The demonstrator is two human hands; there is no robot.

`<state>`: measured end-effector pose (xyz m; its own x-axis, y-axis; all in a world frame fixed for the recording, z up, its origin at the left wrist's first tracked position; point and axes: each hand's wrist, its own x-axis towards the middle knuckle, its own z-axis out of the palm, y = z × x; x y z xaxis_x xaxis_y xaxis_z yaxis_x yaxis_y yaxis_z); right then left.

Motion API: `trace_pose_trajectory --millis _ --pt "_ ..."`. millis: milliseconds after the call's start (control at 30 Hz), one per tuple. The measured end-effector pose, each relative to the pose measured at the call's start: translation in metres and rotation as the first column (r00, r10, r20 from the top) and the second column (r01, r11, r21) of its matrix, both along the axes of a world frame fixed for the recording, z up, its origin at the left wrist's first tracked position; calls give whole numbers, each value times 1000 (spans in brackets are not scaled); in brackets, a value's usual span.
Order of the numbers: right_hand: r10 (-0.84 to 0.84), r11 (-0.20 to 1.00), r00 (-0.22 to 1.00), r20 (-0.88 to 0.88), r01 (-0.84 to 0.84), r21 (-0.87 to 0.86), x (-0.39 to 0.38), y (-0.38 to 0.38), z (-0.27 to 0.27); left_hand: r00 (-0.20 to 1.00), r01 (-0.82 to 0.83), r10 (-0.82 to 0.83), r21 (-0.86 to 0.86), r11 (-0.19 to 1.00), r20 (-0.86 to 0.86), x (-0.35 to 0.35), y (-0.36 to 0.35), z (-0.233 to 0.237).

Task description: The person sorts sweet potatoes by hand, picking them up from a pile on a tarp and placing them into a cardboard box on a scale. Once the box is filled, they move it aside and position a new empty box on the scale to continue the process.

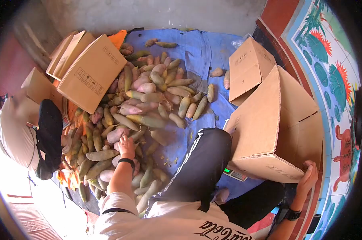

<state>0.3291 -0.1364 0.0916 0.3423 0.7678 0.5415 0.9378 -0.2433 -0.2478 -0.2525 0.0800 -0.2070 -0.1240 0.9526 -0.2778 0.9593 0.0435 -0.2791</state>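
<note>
My left hand (127, 149) reaches into a heap of long root vegetables that look like radishes, some green, some pinkish. Its fingers curl against the end of a pinkish radish (117, 135); the palm side is hidden. On the right, my right hand (307, 179) grips the near corner of a large open cardboard box (255, 120), thumb and fingers at its edge. The box is tilted, with its opening facing up and right, and much of its inside is out of sight. Under its near side shows part of a scale (233, 175) with a lit green display.
A blue sheet (205, 52) covers the floor under the heap. More cardboard boxes stand at the back left (93, 74) and back right (249, 66). Another person in a dark-brimmed hat (49, 138) bends over at the left. A painted tile wall (329, 80) borders the right side.
</note>
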Motion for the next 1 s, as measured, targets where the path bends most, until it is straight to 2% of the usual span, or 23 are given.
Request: trace_pose_trajectory --millis 67,167,233,300,333,467,567,600,633,667,733,867,967,1000 --pt "7 1000 1000 -20 -7 12 0 0 0 1000 -31 31 -87 996 5 1 -1 9" --pt "13 1000 999 -40 -12 12 -1 -2 1 1000 -4 4 -14 1000 23 -10 -5 1" --pt "12 1000 999 -42 -12 9 -2 -1 0 999 -7 6 18 1000 48 -7 -12 26" --pt "60 998 997 -43 -58 38 -2 -1 0 992 91 -92 25 996 85 0 -19 54" --pt "59 997 997 -46 -57 45 -4 1 0 974 -114 103 45 992 203 -2 -18 50" --pt "46 995 998 -45 -42 91 -10 6 1 951 -174 151 66 982 269 10 -24 77" --pt "57 994 998 -26 -54 99 -9 4 1 823 -260 113 192 946 557 14 -21 77" --pt "67 992 998 -21 -64 106 -9 5 1 753 -237 10 256 937 658 16 -22 80" --pt "68 991 997 -24 -65 115 -10 5 1 738 -193 -106 359 913 667 23 -20 82" --pt "64 993 998 -8 -63 100 -10 5 2 714 -186 -140 378 907 686 30 -18 84" --pt "62 994 998 10 -62 86 -10 3 2 689 -181 -174 400 899 704 68 -19 130" --pt "69 993 998 -10 -68 98 -11 4 2 378 -121 -470 545 830 798 130 -18 215" --pt "72 993 997 20 -73 91 -12 3 3 260 -97 -674 713 695 692 172 -24 270" --pt "77 993 997 33 -79 89 -12 3 3 217 -58 -763 789 612 608 184 -27 287"
